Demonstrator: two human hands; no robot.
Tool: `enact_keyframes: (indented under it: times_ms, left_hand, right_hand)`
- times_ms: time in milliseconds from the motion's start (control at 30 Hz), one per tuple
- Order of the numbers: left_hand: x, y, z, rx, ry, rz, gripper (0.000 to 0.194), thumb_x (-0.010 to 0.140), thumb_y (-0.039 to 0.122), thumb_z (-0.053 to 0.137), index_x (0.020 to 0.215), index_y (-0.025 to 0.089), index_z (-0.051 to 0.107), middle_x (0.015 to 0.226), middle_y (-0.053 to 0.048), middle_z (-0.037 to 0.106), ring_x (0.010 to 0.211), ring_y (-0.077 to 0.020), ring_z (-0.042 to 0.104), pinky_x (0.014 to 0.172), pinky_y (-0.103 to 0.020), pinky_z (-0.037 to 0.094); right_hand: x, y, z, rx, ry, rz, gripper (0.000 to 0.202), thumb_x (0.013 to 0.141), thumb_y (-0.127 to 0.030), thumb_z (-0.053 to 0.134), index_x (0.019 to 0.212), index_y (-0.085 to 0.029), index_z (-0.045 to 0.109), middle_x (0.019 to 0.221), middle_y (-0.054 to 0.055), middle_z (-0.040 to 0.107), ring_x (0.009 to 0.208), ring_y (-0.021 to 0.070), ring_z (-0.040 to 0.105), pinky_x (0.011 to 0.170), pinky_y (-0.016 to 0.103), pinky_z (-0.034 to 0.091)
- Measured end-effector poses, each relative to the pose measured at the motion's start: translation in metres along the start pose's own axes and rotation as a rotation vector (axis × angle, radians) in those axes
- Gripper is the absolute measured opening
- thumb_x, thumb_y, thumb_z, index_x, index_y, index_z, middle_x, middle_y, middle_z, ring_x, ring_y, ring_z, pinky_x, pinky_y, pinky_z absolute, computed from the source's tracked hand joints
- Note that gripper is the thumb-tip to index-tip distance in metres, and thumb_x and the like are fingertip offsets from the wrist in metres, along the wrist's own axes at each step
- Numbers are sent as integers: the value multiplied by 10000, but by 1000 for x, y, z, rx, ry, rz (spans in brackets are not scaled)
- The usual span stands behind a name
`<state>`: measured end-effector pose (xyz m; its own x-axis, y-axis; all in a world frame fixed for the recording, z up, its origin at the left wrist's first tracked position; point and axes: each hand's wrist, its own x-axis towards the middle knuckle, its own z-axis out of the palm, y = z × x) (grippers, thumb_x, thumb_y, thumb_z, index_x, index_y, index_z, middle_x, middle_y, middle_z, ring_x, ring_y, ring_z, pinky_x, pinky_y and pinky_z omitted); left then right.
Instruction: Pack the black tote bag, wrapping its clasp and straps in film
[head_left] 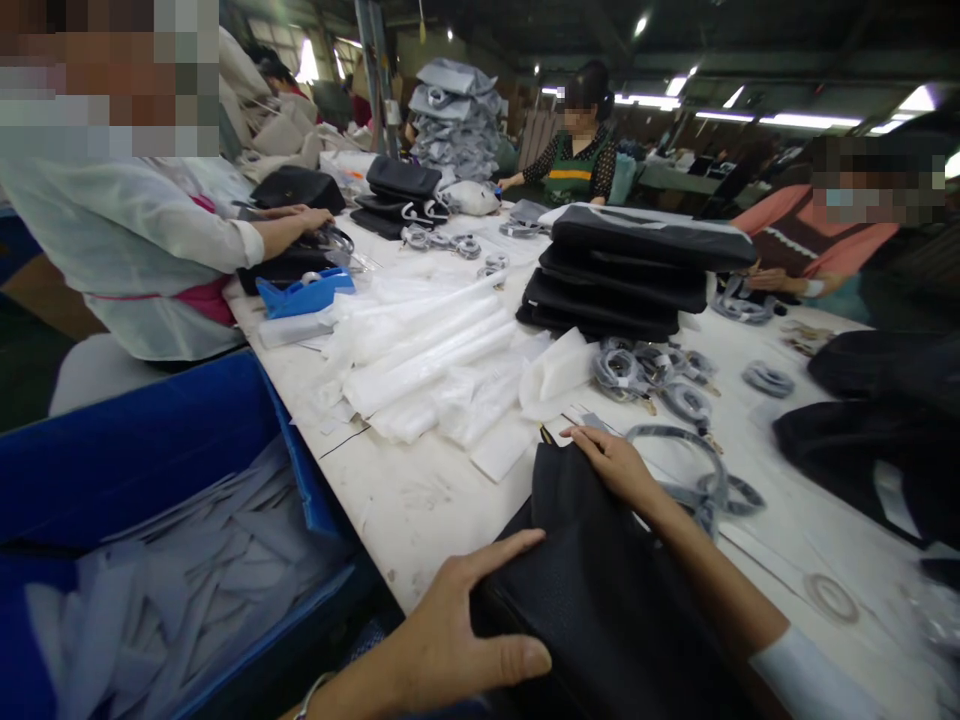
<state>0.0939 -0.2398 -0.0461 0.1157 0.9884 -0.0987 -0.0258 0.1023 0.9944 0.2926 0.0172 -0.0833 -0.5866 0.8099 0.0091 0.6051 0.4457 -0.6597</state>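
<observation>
A black bag (600,590), its surface smooth and dark, lies tilted at the table's near edge in front of me. My left hand (450,625) grips its left side, thumb and forefinger on the near face and the other fingers hidden behind it. At the bag's upper edge, my right hand (619,468) holds the top corner with its fingers closed over it. A small yellowish tip (546,434) shows beside that corner. Just right of my right hand lie wrapped grey straps (712,470).
Clear plastic sleeves (427,370) cover the table's middle. Behind them stand stacked black bags (615,285) and coiled straps (619,368). A blue bin (300,470) of pale strips borders the left edge. A blue tape dispenser (307,292) sits near a co-worker's hands (300,220). Others work across the table.
</observation>
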Motion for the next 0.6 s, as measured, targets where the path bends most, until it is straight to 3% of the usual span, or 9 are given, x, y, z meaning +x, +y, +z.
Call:
enact_keyframes:
  times_ms: [133, 267, 333, 400, 600]
  left_hand:
    - [-1, -5, 3, 102, 24, -21, 721, 731, 459, 771, 1393, 308, 527, 1376, -23, 596, 1260, -316, 550, 1103, -410, 418]
    - [2, -5, 1, 119, -26, -3, 684, 716, 451, 781, 1351, 306, 573, 1329, -23, 631, 1207, -308, 590, 1073, -395, 442]
    - [2, -4, 0, 105, -37, -10, 667, 718, 447, 780, 1337, 291, 588, 1308, -27, 644, 1185, -303, 602, 1066, -387, 445]
    - [2, -4, 0, 70, -51, -17, 641, 728, 443, 774, 1323, 277, 601, 1263, -24, 670, 1132, -286, 631, 1027, -358, 473]
    - [-3, -6, -3, -48, -177, 7, 588, 768, 451, 748, 1297, 226, 628, 1158, -34, 712, 1068, -282, 654, 937, -324, 511]
  right_hand:
    - [-4, -22, -10, -98, -32, -312, 320, 953, -436, 487, 1079, -256, 721, 1256, 53, 667, 1205, 263, 571, 1085, 453, 392]
    - [-11, -64, -10, -53, -380, -569, 285, 980, -402, 477, 1060, -283, 724, 1091, 10, 740, 1158, 227, 608, 1119, 441, 354]
    - [-15, -76, -9, -60, -529, -580, 324, 993, -413, 446, 992, -277, 739, 1004, 4, 758, 1054, 213, 660, 1108, 433, 367]
    - [-19, -75, -9, -56, -568, -557, 368, 1002, -425, 413, 966, -269, 744, 993, 9, 761, 1015, 207, 677, 1098, 427, 380]
    - [-28, -37, -14, -137, -438, -502, 333, 994, -418, 429, 1117, -273, 702, 1215, 36, 696, 1188, 235, 599, 1150, 489, 309]
